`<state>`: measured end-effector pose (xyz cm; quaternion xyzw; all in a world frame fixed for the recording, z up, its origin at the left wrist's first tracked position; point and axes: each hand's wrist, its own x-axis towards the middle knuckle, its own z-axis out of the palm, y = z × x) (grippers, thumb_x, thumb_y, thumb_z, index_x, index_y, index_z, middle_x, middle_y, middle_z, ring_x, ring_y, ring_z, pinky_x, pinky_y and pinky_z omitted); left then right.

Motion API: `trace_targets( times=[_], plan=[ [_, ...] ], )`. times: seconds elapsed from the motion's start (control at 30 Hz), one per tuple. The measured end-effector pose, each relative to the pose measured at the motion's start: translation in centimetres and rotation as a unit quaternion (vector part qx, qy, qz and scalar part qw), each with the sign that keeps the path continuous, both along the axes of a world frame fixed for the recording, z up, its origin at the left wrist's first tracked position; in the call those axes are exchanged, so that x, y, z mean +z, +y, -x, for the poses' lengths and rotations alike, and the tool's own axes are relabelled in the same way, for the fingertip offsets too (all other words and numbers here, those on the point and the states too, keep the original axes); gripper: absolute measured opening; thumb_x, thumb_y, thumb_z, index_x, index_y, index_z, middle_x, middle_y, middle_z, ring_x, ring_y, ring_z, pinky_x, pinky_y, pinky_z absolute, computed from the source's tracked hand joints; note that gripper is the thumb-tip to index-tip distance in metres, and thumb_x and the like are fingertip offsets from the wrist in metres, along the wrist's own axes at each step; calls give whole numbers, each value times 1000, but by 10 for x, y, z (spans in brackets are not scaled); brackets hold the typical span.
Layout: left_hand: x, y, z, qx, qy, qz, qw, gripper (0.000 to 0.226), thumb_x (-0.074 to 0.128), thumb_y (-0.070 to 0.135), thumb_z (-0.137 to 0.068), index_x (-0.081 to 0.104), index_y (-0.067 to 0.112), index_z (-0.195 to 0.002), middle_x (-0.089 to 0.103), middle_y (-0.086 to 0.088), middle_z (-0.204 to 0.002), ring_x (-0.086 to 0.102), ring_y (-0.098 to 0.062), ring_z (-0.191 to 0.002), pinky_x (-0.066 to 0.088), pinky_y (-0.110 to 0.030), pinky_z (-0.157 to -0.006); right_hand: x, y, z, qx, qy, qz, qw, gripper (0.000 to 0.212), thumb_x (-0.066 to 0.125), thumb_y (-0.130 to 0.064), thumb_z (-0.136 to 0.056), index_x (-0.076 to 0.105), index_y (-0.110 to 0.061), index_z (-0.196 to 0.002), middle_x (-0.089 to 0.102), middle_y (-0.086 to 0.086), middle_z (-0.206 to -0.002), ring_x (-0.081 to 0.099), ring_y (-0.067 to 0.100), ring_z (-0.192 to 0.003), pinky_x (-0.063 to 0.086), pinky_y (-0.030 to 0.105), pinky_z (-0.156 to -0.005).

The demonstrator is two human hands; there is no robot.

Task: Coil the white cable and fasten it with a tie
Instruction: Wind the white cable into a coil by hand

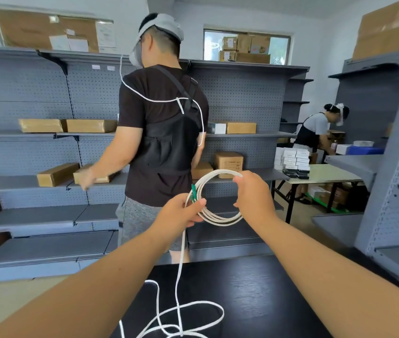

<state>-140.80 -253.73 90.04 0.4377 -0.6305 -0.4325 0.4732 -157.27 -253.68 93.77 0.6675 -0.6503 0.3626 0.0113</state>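
Left hand point(181, 212) pinched the white cable point(214, 215) coil's gathered turns to stop unravelling, while right hand point(254, 191) gripped its top, shaping the loop

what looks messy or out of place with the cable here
The white cable is only partly coiled between the left hand and right hand. Its loose tail hangs down and sprawls in crossing loops on the black table. No tie visible.

The white cable point(214, 217) has a smooth, slightly glossy plastic-looking jacket, with a green plastic-looking end point(193, 192). The desk point(254, 296) is black with a matt, fine wood-grain finish. The shelves point(47, 181) look like matt grey-painted perforated metal, carrying brown cardboard boxes point(229, 161).
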Motion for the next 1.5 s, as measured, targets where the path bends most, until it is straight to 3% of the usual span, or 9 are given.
trace_targets(
  times=[0.1,0.27,0.4,0.53,0.8,0.93,1.07,1.23,1.5],
  plan=[
    [-5,2,12,19,29,0,999,23,50,29,-95,58,8,-102,69,-2,-94,62,-8,-78,48,-21,-75,-3,0,5,13,-84,13,996,19,42,0,-95,54,-2,-110,44,8,-95,34,2,-59,33,-3,-45],
    [-4,9,34,65,96,17,993,18,41,24,-99,55,14,-103,69,-4,-87,64,-16,-82,53,-31,-82,-13,4,5,15,-165,30,986,15,43,-4,-95,55,-4,-104,48,8,-92,55,24,-77,33,0,-38],
    [1,12,37,76,78,47,993,18,39,21,-99,55,13,-97,62,-4,-74,64,-17,-70,56,-36,-77,-19,8,12,35,-233,9,972,23,32,-16,-99,54,-10,-98,64,18,-93,58,19,-67,37,17,-46],
    [8,14,35,78,26,70,994,20,39,17,-99,55,15,-86,59,-2,-68,64,-17,-67,57,-34,-72,-22,13,19,72,-270,-11,960,24,32,-19,-99,55,-10,-101,61,8,-91,56,12,-62,49,35,-63],
    [15,20,37,69,9,47,996,19,38,19,-100,55,12,-94,57,-4,-70,64,-20,-72,56,-29,-71,-15,20,18,139,-231,4,963,26,36,-22,-99,47,-17,-122,54,2,-97,53,15,-76,50,23,-58],
    [14,21,38,59,31,34,997,19,37,20,-100,54,17,-91,57,-3,-71,64,-20,-69,56,-25,-65,-14,18,16,122,-210,26,970,30,32,-27,-100,51,-18,-122,53,-3,-86,52,17,-81,53,43,-78],
    [13,22,32,46,22,36,998,20,37,22,-100,56,18,-95,57,-2,-72,64,-17,-70,54,-21,-62,-18,14,13,87,-232,26,969,27,31,-27,-100,53,-15,-111,49,-6,-74,52,22,-72,51,44,-75],
    [20,19,19,75,-84,76,991,22,38,20,-100,56,8,-98,55,-4,-71,63,-20,-67,55,-33,-72,-22,13,5,113,-168,25,979,25,30,-29,-100,48,-16,-113,56,2,-89,59,28,-84,51,41,-75],
    [43,13,3,79,-346,123,927,20,35,20,-100,49,10,-89,52,0,-70,58,-15,-61,41,-19,-60,-13,12,-13,195,-43,26,980,33,38,-26,-99,42,-15,-129,53,6,-122,51,21,-107,39,31,-85]
  ],
)
